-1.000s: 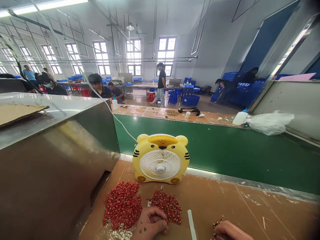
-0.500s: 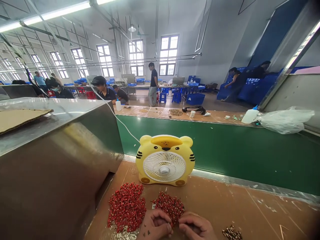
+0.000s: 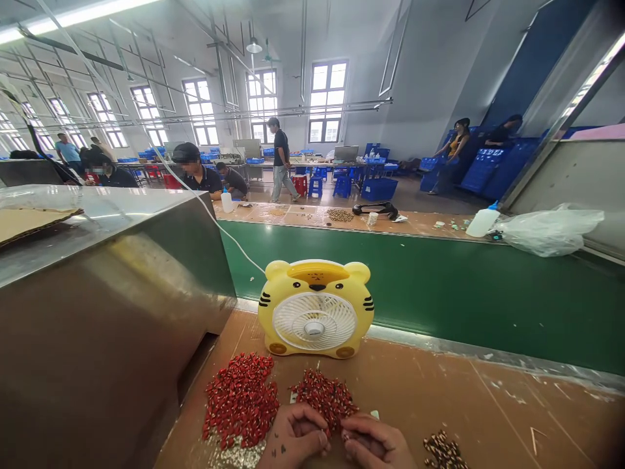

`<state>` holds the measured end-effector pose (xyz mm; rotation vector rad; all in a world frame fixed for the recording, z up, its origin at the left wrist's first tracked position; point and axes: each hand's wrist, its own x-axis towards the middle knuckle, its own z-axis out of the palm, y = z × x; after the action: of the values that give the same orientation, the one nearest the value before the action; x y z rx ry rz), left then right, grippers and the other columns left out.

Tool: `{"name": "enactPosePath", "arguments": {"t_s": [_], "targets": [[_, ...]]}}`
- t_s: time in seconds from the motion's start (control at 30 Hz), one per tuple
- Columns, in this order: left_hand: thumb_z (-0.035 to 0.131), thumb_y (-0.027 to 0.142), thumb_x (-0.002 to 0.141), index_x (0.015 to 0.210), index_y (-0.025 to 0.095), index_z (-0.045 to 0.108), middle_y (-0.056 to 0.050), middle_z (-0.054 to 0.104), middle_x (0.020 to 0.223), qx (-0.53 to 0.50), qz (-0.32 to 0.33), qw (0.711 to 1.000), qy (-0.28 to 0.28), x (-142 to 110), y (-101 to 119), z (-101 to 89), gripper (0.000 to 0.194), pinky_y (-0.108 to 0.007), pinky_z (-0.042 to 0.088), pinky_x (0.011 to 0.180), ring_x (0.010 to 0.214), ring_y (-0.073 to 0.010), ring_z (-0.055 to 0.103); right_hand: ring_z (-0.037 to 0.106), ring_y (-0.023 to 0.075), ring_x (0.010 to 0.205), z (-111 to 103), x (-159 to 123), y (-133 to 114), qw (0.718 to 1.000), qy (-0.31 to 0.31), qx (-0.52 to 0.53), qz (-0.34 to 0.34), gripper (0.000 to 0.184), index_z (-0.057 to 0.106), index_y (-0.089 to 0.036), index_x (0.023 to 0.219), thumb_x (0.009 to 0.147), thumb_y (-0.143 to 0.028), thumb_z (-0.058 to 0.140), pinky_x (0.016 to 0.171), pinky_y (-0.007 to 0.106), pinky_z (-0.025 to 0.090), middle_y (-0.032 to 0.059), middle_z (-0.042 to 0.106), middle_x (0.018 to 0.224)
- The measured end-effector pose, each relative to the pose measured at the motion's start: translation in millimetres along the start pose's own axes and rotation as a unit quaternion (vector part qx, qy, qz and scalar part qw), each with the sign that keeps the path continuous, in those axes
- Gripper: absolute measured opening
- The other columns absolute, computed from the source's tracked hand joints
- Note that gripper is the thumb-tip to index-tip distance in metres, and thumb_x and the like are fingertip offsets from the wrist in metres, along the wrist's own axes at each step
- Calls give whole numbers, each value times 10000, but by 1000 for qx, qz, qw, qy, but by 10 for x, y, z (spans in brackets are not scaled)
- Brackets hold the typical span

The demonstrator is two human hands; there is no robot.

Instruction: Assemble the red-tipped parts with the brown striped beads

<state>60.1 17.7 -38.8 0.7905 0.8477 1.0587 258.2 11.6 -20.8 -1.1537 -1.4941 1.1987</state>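
Two heaps of small red pieces lie on the brown bench top. The larger heap [image 3: 240,398] is on the left and the smaller one [image 3: 325,397] is next to it on the right. My left hand [image 3: 293,435] sits curled at the near edge of the smaller heap. My right hand [image 3: 375,441] is right beside it, touching the same heap's near edge, with its fingertips close to my left hand. Curled fingers hide anything small in either hand. A pile of silvery bits [image 3: 237,454] lies under the large heap's near edge, and a small dark speckled pile [image 3: 443,451] sits to the right.
A yellow tiger-shaped fan [image 3: 315,311] stands behind the heaps, and a stainless steel cabinet [image 3: 107,312] rises on the left. Beyond a green panel [image 3: 439,299] is a far bench with bottles and a plastic bag. Several people sit or walk further back.
My right hand has moved left from the lower right and now sits beside my left hand at the smaller red heap. The person walking in the background has moved left.
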Motion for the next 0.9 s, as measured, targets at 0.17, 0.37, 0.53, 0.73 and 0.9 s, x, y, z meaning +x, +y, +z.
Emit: {"name": "enactPosePath", "arguments": {"t_s": [0.17, 0.37, 0.53, 0.73, 0.9], "targets": [[883, 343, 601, 746, 124, 705, -47, 719, 625, 38, -13, 999, 1, -91, 144, 49, 318, -244, 467, 610, 574, -141, 635, 658, 172, 594, 45, -89, -2, 993, 9, 103, 48, 308, 790, -181, 783, 731, -485, 794, 572, 265, 570, 83, 721, 785], [844, 328, 655, 787, 127, 715, -50, 732, 644, 56, -24, 998, -14, -109, 178, 30, 273, -253, 469, 636, 597, -152, 642, 630, 143, 586, 100, -82, -18, 972, 50, 213, 80, 271, 782, -178, 763, 629, -392, 881, 587, 265, 562, 63, 714, 811], [827, 281, 683, 793, 128, 714, -48, 742, 663, 46, -27, 998, -26, -108, 175, 34, 220, -232, 463, 630, 597, -136, 643, 634, 155, 634, 114, -83, -16, 969, 39, 228, 88, 262, 769, -175, 769, 626, -359, 889, 590, 254, 547, 52, 712, 752], [822, 256, 677, 787, 127, 722, -44, 741, 658, 48, -36, 998, -30, -139, 239, 86, 197, -230, 469, 635, 599, -133, 644, 656, 174, 769, 82, -66, -64, 985, 22, 168, 38, 156, 761, -188, 721, 685, -305, 858, 708, 264, 538, 56, 709, 813], [828, 248, 653, 769, 125, 729, -43, 732, 649, 56, -46, 997, -30, -153, 265, 112, 195, -244, 477, 649, 615, -148, 653, 658, 175, 754, 112, -74, -110, 996, 9, 87, 18, 140, 755, -193, 737, 771, -323, 792, 683, 262, 542, 53, 695, 809]]}}
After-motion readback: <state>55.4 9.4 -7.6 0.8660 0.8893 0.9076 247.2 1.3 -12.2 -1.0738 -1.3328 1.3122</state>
